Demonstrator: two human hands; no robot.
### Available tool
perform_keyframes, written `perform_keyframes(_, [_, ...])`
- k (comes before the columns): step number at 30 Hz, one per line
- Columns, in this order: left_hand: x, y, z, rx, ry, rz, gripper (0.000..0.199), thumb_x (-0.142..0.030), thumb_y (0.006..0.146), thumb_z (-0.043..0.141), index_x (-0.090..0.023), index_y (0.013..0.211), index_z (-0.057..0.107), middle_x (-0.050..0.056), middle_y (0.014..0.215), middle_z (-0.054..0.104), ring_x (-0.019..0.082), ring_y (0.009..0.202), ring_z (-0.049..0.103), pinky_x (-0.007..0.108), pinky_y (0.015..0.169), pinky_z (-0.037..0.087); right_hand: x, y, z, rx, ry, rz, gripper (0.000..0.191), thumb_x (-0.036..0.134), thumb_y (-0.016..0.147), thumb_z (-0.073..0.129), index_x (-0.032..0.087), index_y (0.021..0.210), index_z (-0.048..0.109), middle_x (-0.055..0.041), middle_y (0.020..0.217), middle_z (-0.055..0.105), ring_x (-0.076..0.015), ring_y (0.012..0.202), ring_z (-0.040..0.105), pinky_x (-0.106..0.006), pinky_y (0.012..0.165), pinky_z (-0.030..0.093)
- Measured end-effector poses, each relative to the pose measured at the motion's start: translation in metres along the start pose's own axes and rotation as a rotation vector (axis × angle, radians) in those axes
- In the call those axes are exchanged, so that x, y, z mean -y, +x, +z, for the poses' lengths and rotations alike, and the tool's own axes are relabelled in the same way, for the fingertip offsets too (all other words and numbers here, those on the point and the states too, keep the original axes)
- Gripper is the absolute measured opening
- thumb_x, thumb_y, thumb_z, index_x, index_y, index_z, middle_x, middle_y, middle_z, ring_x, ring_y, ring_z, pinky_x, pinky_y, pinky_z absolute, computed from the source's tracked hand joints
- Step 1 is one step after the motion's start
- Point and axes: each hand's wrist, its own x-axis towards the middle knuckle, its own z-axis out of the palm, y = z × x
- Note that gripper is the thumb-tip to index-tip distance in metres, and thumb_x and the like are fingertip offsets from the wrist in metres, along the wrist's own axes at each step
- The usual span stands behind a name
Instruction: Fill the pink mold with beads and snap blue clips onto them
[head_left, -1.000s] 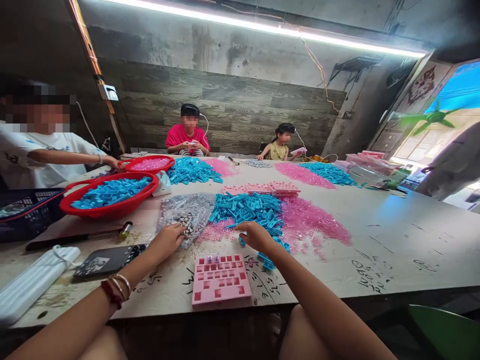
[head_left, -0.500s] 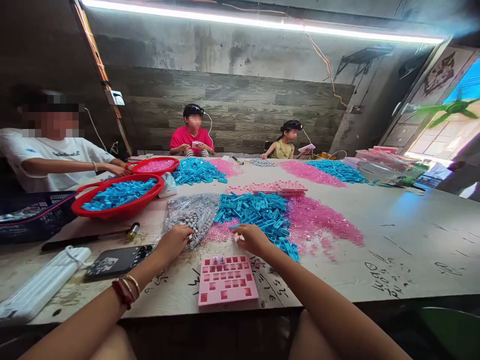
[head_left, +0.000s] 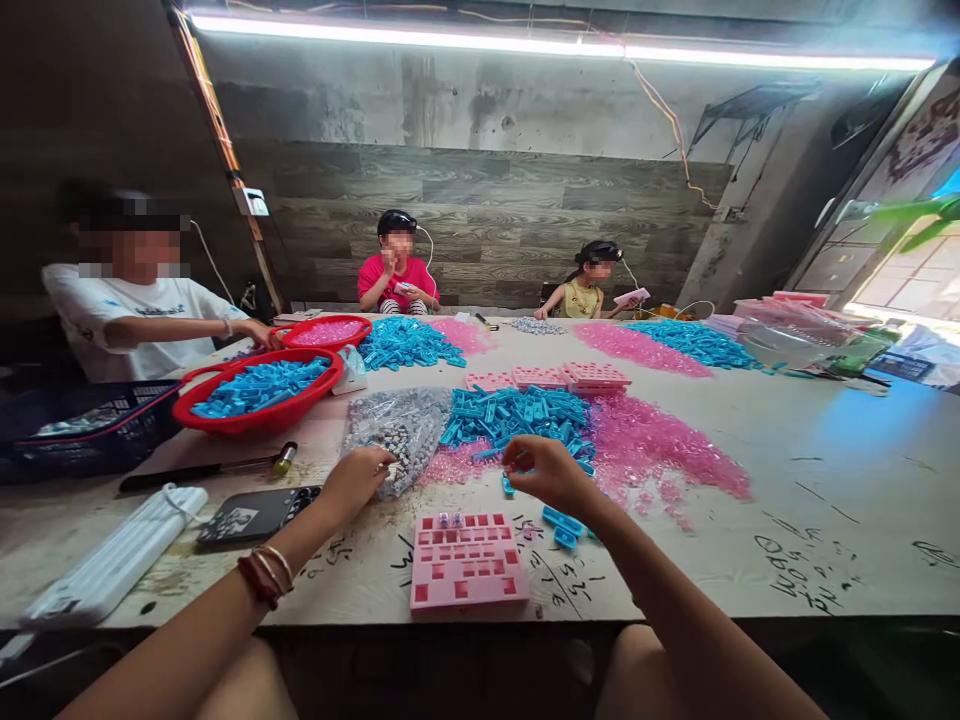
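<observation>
My left hand (head_left: 361, 484) rests at the near side of a clear plastic bag (head_left: 405, 420) of small white and dark beads, its fingertips drawn together among them. Whatever they hold is hidden. My right hand (head_left: 546, 468) is curled in front of a heap of blue plastic pieces (head_left: 517, 415). A single blue piece (head_left: 508, 486) shows right under its fingertips; whether it is gripped I cannot tell. Between my forearms lies a pink tray (head_left: 469, 592) with rows of square recesses. Two small pale cubes (head_left: 450, 520) sit in its top row. A few blue pieces (head_left: 562, 528) lie to its right.
Pink translucent bits (head_left: 667, 445) spread to the right. Stacked pink trays (head_left: 596, 377) stand behind the blue heap. On the left are red baskets (head_left: 255, 418), a phone (head_left: 251, 516), a white power strip (head_left: 112, 560) and a dark-handled tool (head_left: 210, 468). Several people sit around the table.
My right hand has lifted and shifted slightly right, its fingers more curled. Some blue pieces now lie nearer the pink tray. My left hand stays at the bag. The whole view has shifted a little.
</observation>
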Motion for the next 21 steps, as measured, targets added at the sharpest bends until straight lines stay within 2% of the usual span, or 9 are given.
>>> perform_keyframes(4, [-0.023, -0.004, -0.005, -0.104, -0.248, 0.105, 0.015, -0.017, 0.077, 0.052, -0.015, 0.087, 0.063, 0.006, 0.088, 0.064, 0.016, 0.076, 0.06, 0.029, 0.074, 0.047, 0.016, -0.019, -0.004, 0.049, 0.025, 0.028, 0.015, 0.008, 0.063, 0.056, 0.017, 0.073, 0.063, -0.0008, 0.071, 0.064, -0.0123, 0.064, 0.058, -0.021, 0.056, 0.044])
perform_keyframes(9, [-0.071, -0.009, 0.007, -0.002, -0.566, 0.354, 0.007, -0.017, 0.077, 0.056, -0.014, 0.08, 0.063, 0.004, 0.087, 0.061, 0.013, 0.077, 0.058, 0.024, 0.071, 0.048, 0.021, -0.03, 0.012, 0.094, -0.145, -0.06, 0.019, 0.002, 0.059, 0.057, 0.016, 0.069, 0.065, -0.0006, 0.069, 0.063, -0.0125, 0.066, 0.056, -0.022, 0.059, 0.041])
perform_keyframes(12, [-0.083, -0.007, 0.019, 0.032, -0.617, 0.433, 0.005, -0.018, 0.076, 0.059, -0.015, 0.078, 0.063, 0.005, 0.09, 0.061, 0.013, 0.08, 0.057, 0.025, 0.073, 0.048, 0.015, -0.027, 0.017, 0.185, -0.154, -0.095, 0.021, 0.001, 0.06, 0.056, 0.016, 0.071, 0.067, -0.0014, 0.069, 0.064, -0.0122, 0.065, 0.057, -0.021, 0.059, 0.041])
perform_keyframes(15, [-0.078, -0.004, 0.03, 0.051, -0.634, 0.404, 0.006, -0.019, 0.073, 0.063, -0.015, 0.077, 0.064, 0.005, 0.092, 0.06, 0.014, 0.083, 0.057, 0.027, 0.074, 0.049, 0.003, -0.025, 0.019, 0.282, -0.077, -0.127, 0.022, 0.001, 0.061, 0.056, 0.016, 0.07, 0.068, -0.0018, 0.071, 0.067, -0.0127, 0.066, 0.059, -0.021, 0.061, 0.044])
perform_keyframes(18, [-0.073, -0.004, 0.037, 0.083, -0.724, 0.313, 0.013, -0.022, 0.072, 0.065, -0.015, 0.082, 0.064, 0.006, 0.094, 0.059, 0.013, 0.079, 0.058, 0.027, 0.073, 0.05, -0.011, -0.023, 0.021, 0.292, 0.01, -0.098, 0.019, 0.002, 0.062, 0.057, 0.015, 0.07, 0.068, -0.0021, 0.071, 0.068, -0.0132, 0.065, 0.061, -0.022, 0.062, 0.046])
perform_keyframes(21, [-0.077, -0.006, 0.04, 0.093, -0.787, 0.272, 0.014, -0.024, 0.072, 0.065, -0.014, 0.083, 0.066, 0.006, 0.094, 0.058, 0.013, 0.08, 0.058, 0.027, 0.075, 0.051, -0.021, -0.02, 0.025, 0.308, 0.037, -0.072, 0.019, 0.003, 0.063, 0.058, 0.014, 0.074, 0.068, -0.0027, 0.072, 0.069, -0.0129, 0.066, 0.062, -0.021, 0.061, 0.047])
